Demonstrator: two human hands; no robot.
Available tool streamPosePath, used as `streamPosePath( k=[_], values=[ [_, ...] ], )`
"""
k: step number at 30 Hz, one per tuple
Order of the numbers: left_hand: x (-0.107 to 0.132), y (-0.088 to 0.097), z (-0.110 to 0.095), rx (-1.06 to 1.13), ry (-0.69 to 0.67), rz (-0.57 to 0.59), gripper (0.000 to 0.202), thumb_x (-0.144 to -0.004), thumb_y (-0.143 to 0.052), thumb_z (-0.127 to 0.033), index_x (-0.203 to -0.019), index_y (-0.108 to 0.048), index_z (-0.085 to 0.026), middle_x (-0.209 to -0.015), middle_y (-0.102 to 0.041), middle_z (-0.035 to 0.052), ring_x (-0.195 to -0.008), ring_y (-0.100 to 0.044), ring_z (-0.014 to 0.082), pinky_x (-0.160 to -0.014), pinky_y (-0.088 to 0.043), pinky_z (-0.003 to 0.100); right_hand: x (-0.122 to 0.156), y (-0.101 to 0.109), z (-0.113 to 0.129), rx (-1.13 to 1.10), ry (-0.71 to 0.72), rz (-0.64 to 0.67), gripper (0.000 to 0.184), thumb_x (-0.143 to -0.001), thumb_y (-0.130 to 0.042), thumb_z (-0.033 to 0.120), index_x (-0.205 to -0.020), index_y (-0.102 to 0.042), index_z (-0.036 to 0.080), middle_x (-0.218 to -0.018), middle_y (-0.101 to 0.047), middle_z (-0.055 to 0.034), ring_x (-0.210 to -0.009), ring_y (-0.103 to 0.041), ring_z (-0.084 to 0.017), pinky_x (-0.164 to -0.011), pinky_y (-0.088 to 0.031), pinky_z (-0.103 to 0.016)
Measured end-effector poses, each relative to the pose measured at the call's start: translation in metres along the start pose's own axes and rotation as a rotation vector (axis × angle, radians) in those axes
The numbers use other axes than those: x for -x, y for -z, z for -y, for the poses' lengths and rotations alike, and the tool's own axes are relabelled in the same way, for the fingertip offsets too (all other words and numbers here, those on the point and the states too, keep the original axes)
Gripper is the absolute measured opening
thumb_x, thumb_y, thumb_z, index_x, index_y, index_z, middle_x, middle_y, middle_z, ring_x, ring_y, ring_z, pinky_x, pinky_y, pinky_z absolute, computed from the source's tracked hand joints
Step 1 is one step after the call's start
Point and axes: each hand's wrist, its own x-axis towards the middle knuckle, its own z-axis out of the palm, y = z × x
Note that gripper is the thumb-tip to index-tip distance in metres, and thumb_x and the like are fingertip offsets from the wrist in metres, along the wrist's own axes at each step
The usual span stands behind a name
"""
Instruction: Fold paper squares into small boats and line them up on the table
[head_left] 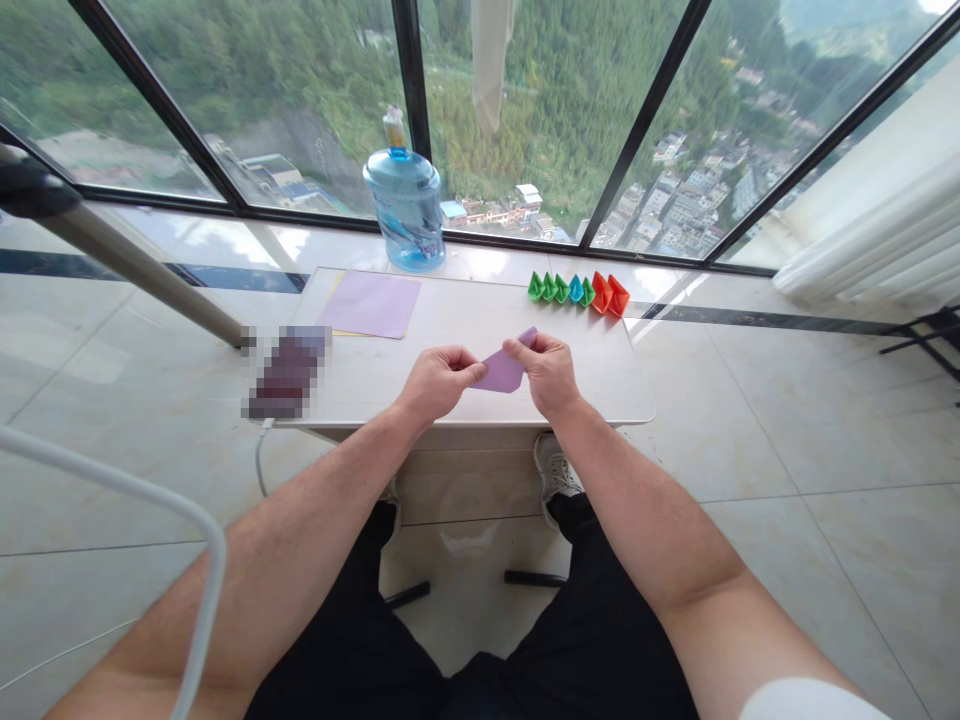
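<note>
Between my two hands is a folded piece of purple paper (503, 373), held a little above the front part of a low white table (480, 300). My left hand (442, 380) pinches its left end between thumb and fingers. At the upper right end, my right hand (549, 372) grips the paper the same way, and its fingertips cover part of that edge. Flat purple sheets (375, 305) lie at the table's back left, with a yellow edge showing beneath. Along the back right stands a row of several small folded paper boats, green (548, 288), blue (576, 290) and red (617, 297).
A blue water jug (409, 215) stands behind the table by the window. A blurred-out device (289, 372) with a cable lies at the table's left edge. A grey pole (165, 270) slants in from the left, and a white curved tube (202, 530) crosses the lower left.
</note>
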Motion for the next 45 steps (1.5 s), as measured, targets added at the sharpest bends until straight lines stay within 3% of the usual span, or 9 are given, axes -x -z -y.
streamPosePath(
  k=[15, 20, 29, 34, 39, 42, 45],
  values=[
    [-0.002, 0.000, -0.002, -0.033, 0.012, 0.012, 0.027, -0.067, -0.076, -0.042, -0.062, -0.067, -0.017, -0.059, -0.062, 0.0001, -0.059, -0.050, 0.0130, -0.060, -0.038, 0.027, -0.008, 0.007, 0.004, 0.001, 0.047, -0.085, 0.037, -0.064, -0.081, 0.052, -0.065, -0.060, 0.021, -0.069, -0.061, 0.0005, -0.067, -0.055, -0.013, -0.065, -0.048, -0.028],
    [-0.001, 0.005, 0.000, -0.057, 0.028, 0.007, 0.029, -0.069, -0.075, -0.044, -0.062, -0.069, -0.017, -0.060, -0.066, 0.0030, -0.060, -0.056, 0.0149, -0.061, -0.042, 0.028, -0.011, 0.010, 0.004, -0.014, 0.058, -0.148, 0.034, -0.068, -0.079, 0.052, -0.069, -0.067, 0.019, -0.073, -0.067, -0.0029, -0.067, -0.056, -0.013, -0.062, -0.045, -0.028],
    [-0.002, 0.008, -0.002, -0.036, 0.026, -0.006, 0.026, -0.068, -0.075, -0.041, -0.063, -0.070, -0.016, -0.064, -0.070, 0.0050, -0.060, -0.058, 0.0150, -0.061, -0.043, 0.028, -0.018, 0.019, 0.004, 0.024, 0.106, -0.268, 0.039, -0.069, -0.076, 0.058, -0.072, -0.067, 0.020, -0.069, -0.062, -0.0012, -0.062, -0.052, -0.012, -0.058, -0.042, -0.028],
    [-0.002, 0.007, -0.001, -0.038, 0.017, -0.015, 0.027, -0.069, -0.077, -0.042, -0.061, -0.069, -0.017, -0.061, -0.069, 0.0044, -0.059, -0.057, 0.0144, -0.059, -0.042, 0.028, -0.021, 0.021, 0.005, 0.061, 0.137, -0.228, 0.042, -0.072, -0.075, 0.062, -0.072, -0.066, 0.022, -0.066, -0.060, 0.0003, -0.055, -0.045, -0.010, -0.053, -0.038, -0.028],
    [-0.006, 0.017, 0.000, 0.001, 0.028, -0.017, 0.039, -0.064, -0.084, -0.051, -0.060, -0.067, -0.016, -0.059, -0.067, 0.0054, -0.057, -0.057, 0.0140, -0.059, -0.044, 0.028, -0.023, 0.027, 0.011, 0.011, 0.111, -0.166, 0.047, -0.064, -0.082, 0.065, -0.072, -0.068, 0.022, -0.053, -0.049, 0.0047, -0.046, -0.033, -0.008, -0.044, -0.024, -0.028],
    [-0.010, 0.025, 0.001, 0.181, 0.092, 0.121, 0.058, -0.071, -0.073, -0.072, -0.071, -0.074, -0.013, -0.070, -0.072, 0.0120, -0.063, -0.063, 0.0177, -0.059, -0.047, 0.029, -0.022, 0.030, 0.015, -0.008, 0.042, -0.026, 0.051, -0.061, -0.085, 0.068, -0.074, -0.070, 0.021, -0.049, -0.043, 0.0072, -0.043, -0.030, -0.007, -0.042, -0.020, -0.026],
    [-0.010, 0.025, -0.002, 0.344, 0.206, 0.327, 0.063, -0.072, -0.074, -0.071, -0.100, -0.079, -0.015, -0.102, -0.077, 0.0176, -0.079, -0.072, 0.0242, -0.058, -0.051, 0.031, -0.019, 0.029, 0.012, -0.022, -0.007, 0.156, 0.049, -0.066, -0.084, 0.066, -0.076, -0.071, 0.020, -0.048, -0.047, 0.0065, -0.042, -0.036, -0.007, -0.041, -0.024, -0.025]
  ],
)
